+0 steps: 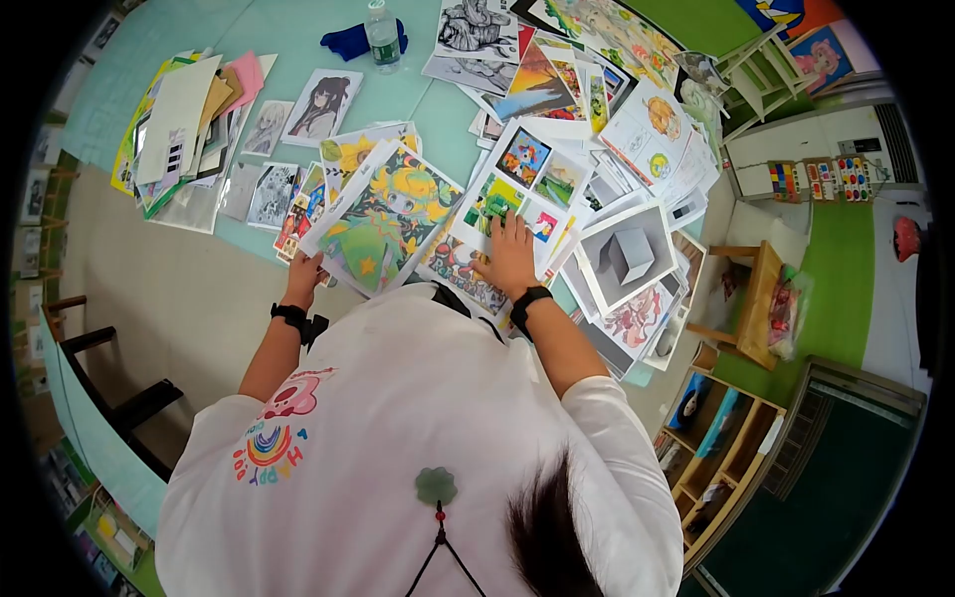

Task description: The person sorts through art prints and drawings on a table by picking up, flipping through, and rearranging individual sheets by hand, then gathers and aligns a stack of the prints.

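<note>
My left hand (305,279) pinches the lower left edge of a cartoon print (388,219) showing a yellow-haired figure in green. My right hand (510,257) lies with fingers spread on a white sheet with several small colourful pictures (553,186). Beneath that hand another bright printed picture (460,276) partly shows. A sunflower picture (360,151) sticks out behind the cartoon print. To the left of it lie a narrow colourful picture (301,209) and a black-and-white drawing (272,192).
Loose prints (637,134) pile up on the right, with a framed cube drawing (627,257) on top. A stack of papers and folders (179,124) lies at the left. A water bottle (382,38) stands by a dark blue cloth (343,42). A wooden stool (761,298) is at the right.
</note>
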`<act>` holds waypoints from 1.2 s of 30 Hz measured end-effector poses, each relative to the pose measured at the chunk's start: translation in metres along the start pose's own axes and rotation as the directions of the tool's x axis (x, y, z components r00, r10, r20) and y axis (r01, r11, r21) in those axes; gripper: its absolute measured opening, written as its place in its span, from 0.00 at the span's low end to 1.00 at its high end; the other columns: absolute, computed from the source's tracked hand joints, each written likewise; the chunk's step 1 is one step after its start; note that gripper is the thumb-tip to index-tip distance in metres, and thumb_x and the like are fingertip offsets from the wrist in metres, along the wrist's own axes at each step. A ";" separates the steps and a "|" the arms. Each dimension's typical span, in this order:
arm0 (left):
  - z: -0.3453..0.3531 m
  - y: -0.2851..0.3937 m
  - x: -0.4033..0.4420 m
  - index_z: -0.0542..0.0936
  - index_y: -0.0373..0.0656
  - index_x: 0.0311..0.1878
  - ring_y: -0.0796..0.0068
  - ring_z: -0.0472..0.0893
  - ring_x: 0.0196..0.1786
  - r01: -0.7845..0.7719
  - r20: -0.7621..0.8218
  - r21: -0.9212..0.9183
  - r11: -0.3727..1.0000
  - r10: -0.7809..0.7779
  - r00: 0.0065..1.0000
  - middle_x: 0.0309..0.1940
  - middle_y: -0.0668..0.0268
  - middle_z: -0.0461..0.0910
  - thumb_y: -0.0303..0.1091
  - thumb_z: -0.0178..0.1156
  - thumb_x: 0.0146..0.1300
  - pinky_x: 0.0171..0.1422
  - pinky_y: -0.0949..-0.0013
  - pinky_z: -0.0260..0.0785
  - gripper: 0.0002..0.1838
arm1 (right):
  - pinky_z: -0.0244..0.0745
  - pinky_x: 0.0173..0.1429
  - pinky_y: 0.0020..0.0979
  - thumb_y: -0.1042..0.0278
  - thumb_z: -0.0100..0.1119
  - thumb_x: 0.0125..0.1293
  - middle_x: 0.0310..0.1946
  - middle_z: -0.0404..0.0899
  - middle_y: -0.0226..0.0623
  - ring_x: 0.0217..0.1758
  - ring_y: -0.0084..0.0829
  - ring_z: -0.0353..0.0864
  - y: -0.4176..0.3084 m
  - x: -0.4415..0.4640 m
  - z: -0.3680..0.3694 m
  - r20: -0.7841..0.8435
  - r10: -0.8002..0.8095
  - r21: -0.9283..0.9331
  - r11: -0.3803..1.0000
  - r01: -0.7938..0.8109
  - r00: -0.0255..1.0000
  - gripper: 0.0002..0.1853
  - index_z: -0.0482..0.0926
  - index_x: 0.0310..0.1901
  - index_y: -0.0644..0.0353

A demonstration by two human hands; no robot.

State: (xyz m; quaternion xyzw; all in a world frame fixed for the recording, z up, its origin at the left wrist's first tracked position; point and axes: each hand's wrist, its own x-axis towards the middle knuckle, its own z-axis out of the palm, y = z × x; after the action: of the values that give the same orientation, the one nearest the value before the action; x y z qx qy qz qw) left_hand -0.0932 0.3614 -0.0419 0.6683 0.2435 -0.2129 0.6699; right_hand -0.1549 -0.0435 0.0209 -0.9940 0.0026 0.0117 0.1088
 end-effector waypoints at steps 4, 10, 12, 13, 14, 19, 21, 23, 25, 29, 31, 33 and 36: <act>0.004 0.001 -0.012 0.72 0.41 0.50 0.78 0.77 0.37 0.006 -0.039 0.015 1.000 -0.006 0.999 0.38 0.67 0.76 0.31 0.54 0.64 0.38 0.76 0.73 0.12 | 0.60 0.61 0.47 0.46 0.58 0.56 0.60 0.59 0.65 0.62 0.57 0.60 0.008 0.001 0.027 0.078 0.056 -0.173 0.984 -0.042 0.995 0.40 0.60 0.60 0.70; 0.005 -0.013 -0.020 0.72 0.42 0.49 0.79 0.77 0.38 0.011 -0.062 0.043 0.999 -0.009 0.998 0.39 0.68 0.77 0.31 0.54 0.64 0.40 0.76 0.73 0.11 | 0.72 0.52 0.49 0.49 0.48 0.64 0.53 0.62 0.78 0.55 0.66 0.68 0.018 0.008 0.052 0.206 0.002 -0.358 0.931 0.073 0.978 0.36 0.57 0.62 0.73; 0.006 -0.019 -0.023 0.73 0.43 0.50 0.79 0.77 0.39 0.013 -0.077 0.023 1.000 -0.011 0.997 0.40 0.69 0.76 0.31 0.54 0.64 0.42 0.76 0.73 0.12 | 0.74 0.50 0.49 0.50 0.48 0.63 0.51 0.62 0.81 0.53 0.68 0.70 0.017 0.013 0.051 0.243 0.004 -0.364 0.927 0.087 0.970 0.36 0.56 0.63 0.73; 0.008 -0.021 -0.026 0.73 0.42 0.49 0.79 0.77 0.39 0.017 -0.079 0.029 0.999 -0.015 0.997 0.40 0.69 0.76 0.31 0.54 0.64 0.43 0.75 0.73 0.12 | 0.74 0.49 0.49 0.51 0.48 0.63 0.51 0.62 0.82 0.52 0.68 0.70 0.014 0.014 0.047 0.279 0.016 -0.361 0.928 0.089 0.960 0.36 0.55 0.63 0.73; 0.010 -0.021 -0.029 0.73 0.42 0.49 0.79 0.77 0.40 0.019 -0.081 0.033 0.999 -0.016 0.997 0.40 0.69 0.76 0.31 0.54 0.64 0.44 0.75 0.73 0.11 | 0.74 0.49 0.50 0.51 0.48 0.63 0.51 0.62 0.82 0.51 0.67 0.71 0.011 0.017 0.042 0.313 0.027 -0.359 0.929 0.092 0.949 0.36 0.55 0.63 0.73; 0.028 -0.010 -0.054 0.73 0.41 0.49 0.79 0.77 0.40 -0.001 -0.115 0.040 0.999 0.006 0.993 0.40 0.68 0.76 0.31 0.55 0.63 0.46 0.73 0.73 0.12 | 0.76 0.44 0.47 0.57 0.55 0.58 0.46 0.68 0.77 0.46 0.63 0.76 0.003 0.033 0.024 0.440 0.014 -0.330 0.933 0.147 0.898 0.39 0.53 0.64 0.73; 0.033 -0.008 -0.059 0.73 0.40 0.49 0.79 0.77 0.38 -0.018 -0.136 0.032 0.999 0.022 0.990 0.39 0.69 0.76 0.31 0.55 0.63 0.44 0.74 0.74 0.12 | 0.76 0.40 0.42 0.56 0.59 0.55 0.44 0.73 0.65 0.43 0.56 0.78 0.010 0.039 0.039 0.355 -0.041 -0.258 0.956 0.140 0.934 0.40 0.54 0.63 0.71; 0.031 -0.011 -0.058 0.73 0.40 0.49 0.78 0.77 0.39 0.000 -0.149 0.042 0.999 0.006 0.989 0.39 0.68 0.77 0.31 0.55 0.63 0.45 0.74 0.74 0.12 | 0.77 0.41 0.40 0.54 0.58 0.55 0.49 0.71 0.65 0.44 0.55 0.78 0.020 0.051 0.059 0.209 -0.125 -0.015 0.991 0.131 0.970 0.40 0.55 0.64 0.68; 0.032 -0.013 -0.058 0.73 0.40 0.49 0.78 0.78 0.40 0.011 -0.154 0.040 0.999 -0.005 0.988 0.40 0.68 0.77 0.31 0.55 0.63 0.46 0.73 0.74 0.12 | 0.76 0.43 0.37 0.45 0.60 0.53 0.53 0.66 0.62 0.45 0.52 0.77 -0.002 0.054 0.014 0.194 -0.081 0.041 0.996 0.075 0.978 0.45 0.55 0.65 0.67; 0.035 -0.014 -0.058 0.73 0.39 0.48 0.77 0.78 0.41 0.026 -0.139 -0.001 1.000 -0.026 0.990 0.40 0.66 0.77 0.31 0.55 0.63 0.47 0.73 0.74 0.12 | 0.75 0.45 0.38 0.36 0.60 0.50 0.60 0.56 0.69 0.52 0.51 0.73 -0.015 0.059 0.011 0.200 0.087 -0.034 0.996 -0.082 0.976 0.51 0.54 0.65 0.68; 0.031 -0.011 -0.058 0.73 0.39 0.48 0.76 0.78 0.41 0.036 -0.134 -0.010 0.999 -0.037 0.990 0.41 0.66 0.77 0.31 0.55 0.63 0.47 0.72 0.74 0.12 | 0.74 0.46 0.38 0.34 0.60 0.49 0.61 0.54 0.71 0.54 0.51 0.71 -0.021 0.059 0.027 0.171 0.126 -0.108 0.988 -0.109 0.977 0.52 0.54 0.65 0.69; 0.030 -0.009 -0.055 0.73 0.39 0.49 0.76 0.78 0.42 0.043 -0.128 -0.002 0.999 -0.043 0.991 0.41 0.66 0.77 0.30 0.56 0.63 0.48 0.71 0.74 0.12 | 0.74 0.47 0.38 0.34 0.60 0.49 0.62 0.52 0.73 0.56 0.51 0.69 -0.022 0.058 0.036 0.155 0.157 -0.149 0.980 -0.134 0.975 0.53 0.54 0.64 0.70; 0.026 -0.003 -0.048 0.73 0.40 0.48 0.77 0.78 0.41 0.060 -0.109 0.005 0.998 -0.059 0.992 0.40 0.67 0.78 0.31 0.56 0.62 0.49 0.71 0.74 0.12 | 0.75 0.46 0.40 0.43 0.61 0.50 0.59 0.54 0.74 0.53 0.53 0.72 -0.019 0.061 0.045 0.100 0.158 -0.087 0.985 -0.149 0.982 0.47 0.56 0.61 0.74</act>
State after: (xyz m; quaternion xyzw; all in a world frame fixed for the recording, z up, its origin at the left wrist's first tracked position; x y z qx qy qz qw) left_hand -0.1324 0.3336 -0.0151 0.6740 0.2984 -0.1969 0.6464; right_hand -0.0945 -0.0151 -0.0200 -0.9923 0.0731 0.0730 0.0681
